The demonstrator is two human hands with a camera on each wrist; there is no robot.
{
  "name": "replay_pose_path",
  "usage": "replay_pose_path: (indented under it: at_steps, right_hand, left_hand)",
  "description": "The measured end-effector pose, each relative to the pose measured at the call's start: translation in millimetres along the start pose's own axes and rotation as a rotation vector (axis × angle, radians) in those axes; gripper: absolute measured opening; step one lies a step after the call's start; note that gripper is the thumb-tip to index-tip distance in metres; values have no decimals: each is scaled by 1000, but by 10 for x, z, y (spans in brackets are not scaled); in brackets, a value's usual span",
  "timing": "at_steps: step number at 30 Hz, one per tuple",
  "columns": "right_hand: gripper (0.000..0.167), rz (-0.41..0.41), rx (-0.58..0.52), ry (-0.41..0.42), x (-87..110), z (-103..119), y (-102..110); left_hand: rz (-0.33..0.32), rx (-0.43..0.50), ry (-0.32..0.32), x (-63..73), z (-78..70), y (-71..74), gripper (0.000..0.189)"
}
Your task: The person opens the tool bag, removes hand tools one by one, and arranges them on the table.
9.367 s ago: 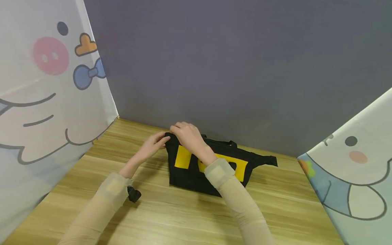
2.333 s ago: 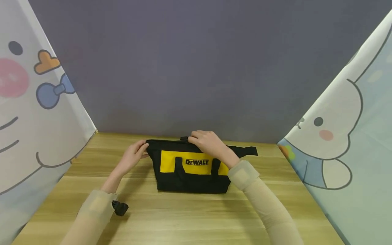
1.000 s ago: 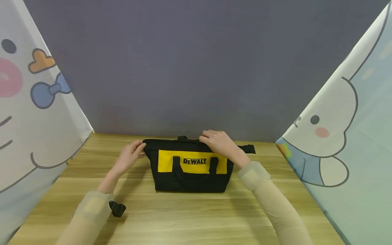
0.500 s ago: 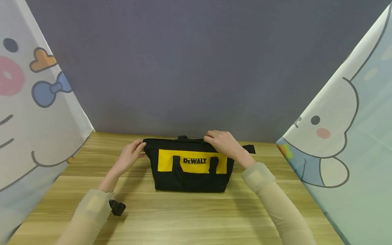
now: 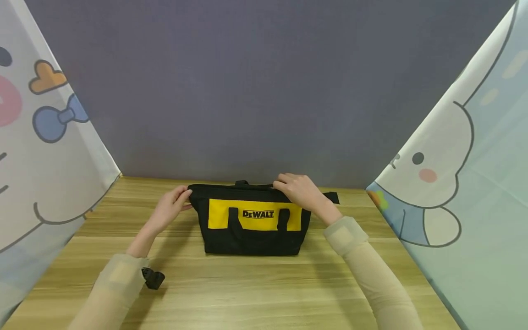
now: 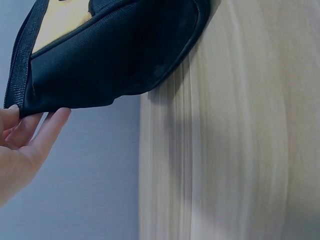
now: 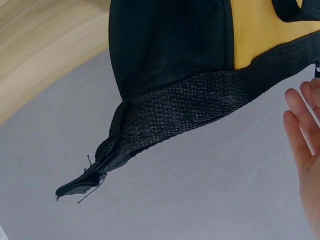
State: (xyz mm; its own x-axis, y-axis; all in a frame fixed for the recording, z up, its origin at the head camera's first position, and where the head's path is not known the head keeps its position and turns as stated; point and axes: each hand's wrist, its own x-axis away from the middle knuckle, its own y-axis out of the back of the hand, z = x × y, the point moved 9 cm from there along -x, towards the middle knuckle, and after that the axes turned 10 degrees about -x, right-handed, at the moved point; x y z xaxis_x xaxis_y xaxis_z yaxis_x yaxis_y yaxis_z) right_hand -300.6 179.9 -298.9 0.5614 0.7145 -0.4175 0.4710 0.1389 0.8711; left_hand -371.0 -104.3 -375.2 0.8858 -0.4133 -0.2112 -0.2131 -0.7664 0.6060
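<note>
A black and yellow DEWALT tool bag (image 5: 251, 243) stands upright on the wooden table, its printed front facing me. My left hand (image 5: 166, 208) pinches the top left corner of the bag between thumb and fingers. Over the right part of the top edge, my right hand (image 5: 304, 192) has its fingertips at the zipper. A small metal zipper pull (image 7: 317, 70) shows right at its thumb and fingertips, partly cut off by the frame. The zipper's loose tail end (image 7: 82, 182) sticks out past the bag's right side, with a few frayed threads.
Two black carry handles are at the bag: the front one (image 5: 234, 222) hangs down over the yellow panel, the back one (image 5: 241, 182) peeks above the top. A grey wall (image 5: 247, 91) rises close behind. Cartoon-printed panels (image 5: 433, 201) flank both sides. A black device (image 5: 153, 278) sits at my left wrist.
My right hand has travelled rightward along the zipper from the bag's left corner, slowing lately. The left hand has kept to that corner. The bag has turned to face me squarely.
</note>
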Motion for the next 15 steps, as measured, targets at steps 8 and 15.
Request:
replay_pose_path:
  at_steps: [8, 15]
  right_hand:
    - [6, -26, -14, 3, 36, -31, 8]
    - [5, -23, -16, 0, 93, -45, 23]
  left_hand:
    - [-4, -4, -7, -18, 2, -7, 32]
    - [1, 1, -6, -2, 1, -17, 32]
